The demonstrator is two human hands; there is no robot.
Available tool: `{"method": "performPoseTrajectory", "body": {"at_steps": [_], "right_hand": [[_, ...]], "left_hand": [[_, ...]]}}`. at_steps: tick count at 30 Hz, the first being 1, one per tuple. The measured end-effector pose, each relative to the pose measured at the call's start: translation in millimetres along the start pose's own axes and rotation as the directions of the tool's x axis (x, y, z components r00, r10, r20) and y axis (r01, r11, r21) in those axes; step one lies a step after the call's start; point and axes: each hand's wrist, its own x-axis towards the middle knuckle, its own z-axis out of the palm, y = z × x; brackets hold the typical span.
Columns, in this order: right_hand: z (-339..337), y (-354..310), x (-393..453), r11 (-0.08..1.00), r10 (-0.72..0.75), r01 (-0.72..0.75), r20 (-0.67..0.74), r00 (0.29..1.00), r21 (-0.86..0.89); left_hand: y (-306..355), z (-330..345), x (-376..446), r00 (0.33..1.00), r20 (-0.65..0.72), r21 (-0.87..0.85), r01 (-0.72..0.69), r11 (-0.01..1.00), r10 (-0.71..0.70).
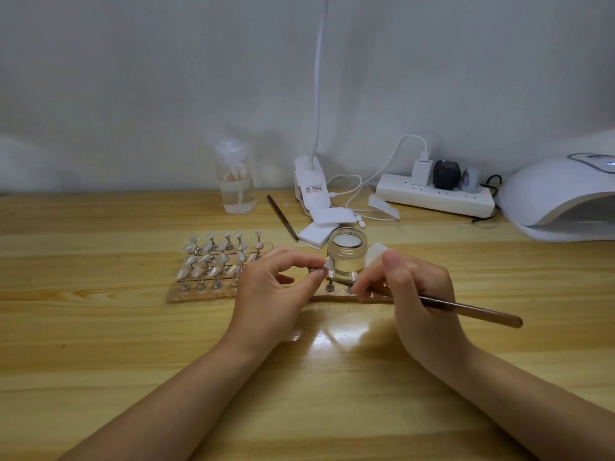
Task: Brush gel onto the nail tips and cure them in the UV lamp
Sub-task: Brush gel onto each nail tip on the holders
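- Left hand [269, 291]: pinch grip on one nail tip [327, 263], held just in front of the jar [346, 252].
- Right hand [412, 294]: grip on the brush [466, 309], bristle end at the tip, handle out to the right.
- Other tips on the stand rack [216, 261], left of the hands.
- UV lamp [562, 197] far right on the surface [100, 327], well apart.

Head view, close, down over table [100, 327]

left hand [273, 294] pinches nail tip [327, 263] on stand | right hand [416, 294] grips brush [466, 309] | gel jar [346, 252] just behind | UV lamp [559, 197] counter's far right
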Motion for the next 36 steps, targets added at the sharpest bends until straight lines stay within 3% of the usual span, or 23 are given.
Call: {"method": "performPoseTrajectory", "body": {"at_steps": [3, 7, 15, 21, 29, 36], "right_hand": [[-1.4, -0.5, -0.1, 1.000, 0.013, -0.012, -0.040, 0.999, 0.006], [-1.7, 1.0, 1.4, 0.992, 0.032, -0.034, -0.015, 0.999, -0.118], [-1.3, -1.2, -0.6, 0.999, 0.017, -0.016, -0.031, 0.999, 0.029], [-1.3, 1.7, 0.9, 0.994, 0.043, -0.045, -0.028, 0.999, -0.101], [-0.6, -0.7, -0.9, 0.999, 0.036, -0.034, -0.042, 0.999, 0.039], [-0.7, 1.0, 0.5, 0.994, 0.084, -0.085, -0.018, 0.996, -0.071]], "left_hand": [[0.0, 0.4, 0.1, 1.000, -0.005, 0.001, 0.001, 1.000, -0.001], [-1.2, 0.0, 0.3, 1.000, -0.004, 0.007, -0.007, 1.000, 0.007], [-1.6, -0.1, 0.6, 1.000, -0.002, 0.011, -0.003, 1.000, 0.003], [-1.2, -0.4, 0.3, 1.000, 0.004, 0.014, -0.006, 1.000, 0.006], [-1.0, -0.8, 0.1, 1.000, 0.006, 0.014, -0.004, 1.000, 0.004], [-3.2, -0.2, 0.4, 1.000, -0.008, 0.008, -0.011, 1.000, 0.011]]}}
